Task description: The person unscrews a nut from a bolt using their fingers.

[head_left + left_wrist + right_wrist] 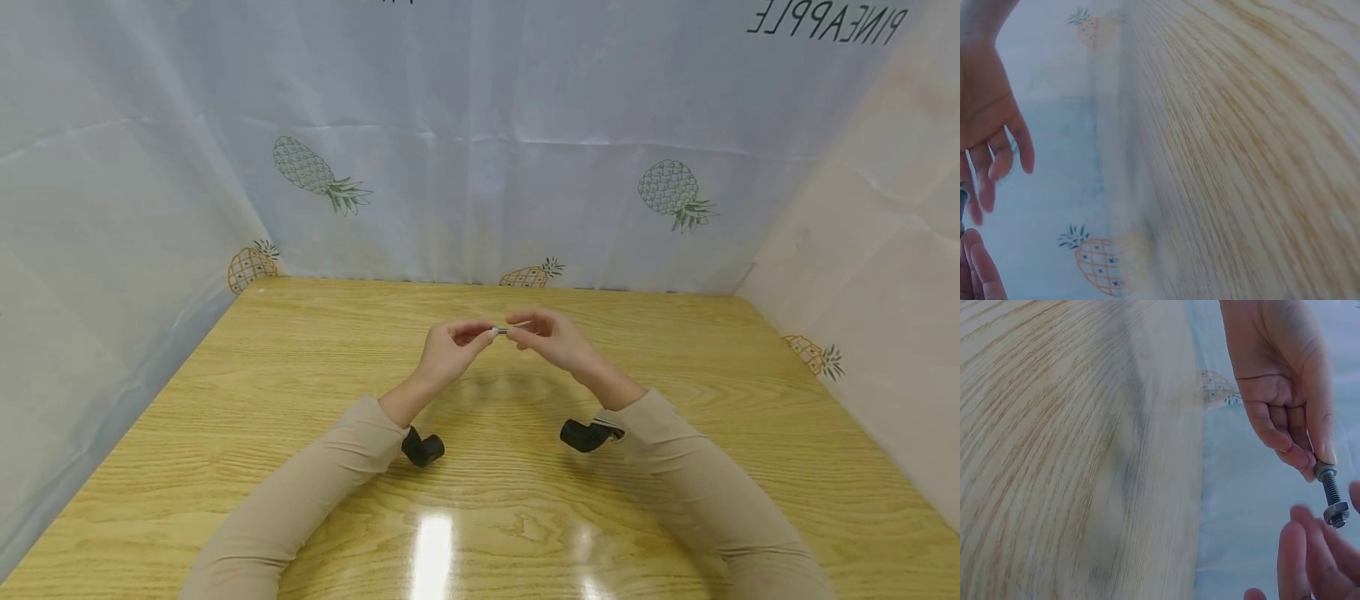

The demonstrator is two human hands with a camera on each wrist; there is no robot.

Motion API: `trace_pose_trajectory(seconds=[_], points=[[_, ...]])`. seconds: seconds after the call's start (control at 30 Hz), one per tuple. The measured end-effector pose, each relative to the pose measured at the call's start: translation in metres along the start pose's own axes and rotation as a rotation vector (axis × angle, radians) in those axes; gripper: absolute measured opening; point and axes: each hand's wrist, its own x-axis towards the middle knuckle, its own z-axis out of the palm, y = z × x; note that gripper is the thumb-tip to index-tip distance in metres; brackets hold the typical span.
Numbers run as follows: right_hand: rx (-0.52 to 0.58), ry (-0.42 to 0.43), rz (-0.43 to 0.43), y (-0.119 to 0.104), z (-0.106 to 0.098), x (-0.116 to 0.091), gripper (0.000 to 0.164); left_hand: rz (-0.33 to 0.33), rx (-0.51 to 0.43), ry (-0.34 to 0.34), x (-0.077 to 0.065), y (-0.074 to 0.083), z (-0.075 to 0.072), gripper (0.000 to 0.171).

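My left hand (450, 350) pinches a metal bolt (1331, 487) by its head end, between thumb and fingertips, above the wooden table (495, 500). The threaded shank points toward my right hand (551, 340). Near the bolt's free end sits a hex nut (1336, 511). In the right wrist view, the right fingers (1300, 540) are parted around the nut, with a gap between thumb and fingers. Only the edge of the bolt shows in the left wrist view, between the left fingers (985, 269) and the spread right hand above.
Black angled pieces hang below both wrists, one by the left sleeve (423, 450) and one by the right sleeve (585, 435). A pale curtain (480, 200) printed with pineapples stands behind the table and along its sides.
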Motion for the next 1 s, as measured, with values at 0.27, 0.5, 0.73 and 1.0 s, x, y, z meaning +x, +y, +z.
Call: trace_pose_trajectory(seconds=[0.27,0.5,0.73,1.0], points=[[-0.024,0.013,0.014,-0.002,0.002,-0.002,0.036,-0.027,-0.009,-0.006,0.0,0.002,0.0,0.033],[-0.008,0.024,-0.038,0.0,0.001,-0.001,0.04,-0.026,0.003,-0.005,-0.015,0.029,-0.001,0.03],[-0.009,0.013,-0.005,0.001,0.0,-0.001,0.037,-0.014,0.004,-0.008,-0.019,0.034,-0.002,0.031],[0.008,0.041,-0.048,0.001,0.0,-0.002,0.035,-0.026,-0.01,-0.012,-0.018,0.033,-0.002,0.03]])
